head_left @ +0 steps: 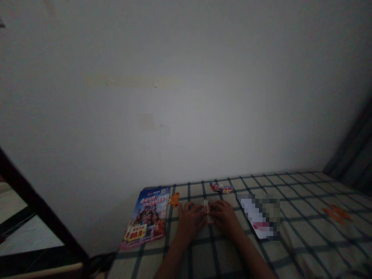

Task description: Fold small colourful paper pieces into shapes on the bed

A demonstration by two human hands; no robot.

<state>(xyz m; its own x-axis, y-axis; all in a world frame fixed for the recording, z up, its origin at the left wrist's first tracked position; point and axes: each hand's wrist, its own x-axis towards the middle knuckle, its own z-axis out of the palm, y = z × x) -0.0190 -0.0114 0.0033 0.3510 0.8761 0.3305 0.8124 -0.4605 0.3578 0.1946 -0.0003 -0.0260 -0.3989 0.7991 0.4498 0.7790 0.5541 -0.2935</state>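
Note:
In the middle of the checked cloth, my left hand (pixel 191 220) and my right hand (pixel 224 217) come together from either side. Between their fingertips is a small pale piece with red markings and a pointed top (pixel 206 207). Both hands have their fingers bent in and closed on its edges. The picture is too dim to tell exactly what the piece is. Just left of my left hand lies an orange cut-out shape (pixel 174 200). Beyond my right hand rests a crumpled red, white and blue wrapper (pixel 221 188).
A stack of printed flyers (pixel 149 217) lies at the left edge of the checked cloth (pixel 293 193). On the right are a partly blurred dark-edged flat object (pixel 252 217) and another orange piece (pixel 337 213). A white wall (pixel 203 116) rises behind, with a dark frame (pixel 37 205) at left.

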